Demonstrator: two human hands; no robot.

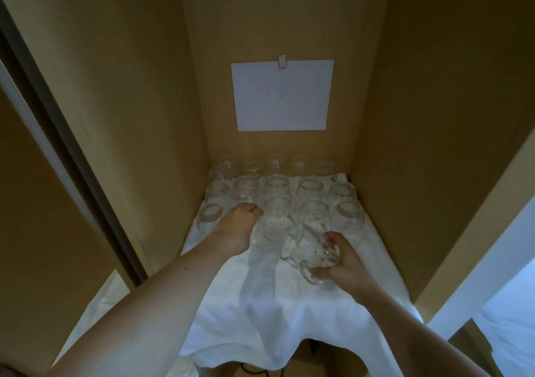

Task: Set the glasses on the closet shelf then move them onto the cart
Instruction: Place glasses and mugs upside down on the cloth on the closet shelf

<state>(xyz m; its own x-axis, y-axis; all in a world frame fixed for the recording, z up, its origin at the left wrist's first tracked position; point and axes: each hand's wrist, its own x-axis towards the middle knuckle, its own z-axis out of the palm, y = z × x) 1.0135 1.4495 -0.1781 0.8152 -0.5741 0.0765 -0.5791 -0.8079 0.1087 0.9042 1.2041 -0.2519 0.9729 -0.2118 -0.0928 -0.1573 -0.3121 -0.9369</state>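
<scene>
Shelf-loading step: right hand (344,258) gripped tilted clear handled glass mug (308,250); left hand (236,227) fingers curled around upright clear glass (267,230). Next: likely righting the mug.

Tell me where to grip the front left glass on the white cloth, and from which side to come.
Probably grip the front left glass around its side wall just below the rim, coming from above and the front. It stands alone at the corner, with bare white cloth in front; the cabinet wall crowds its left, the left hand its right, and other glasses stand behind.
</scene>
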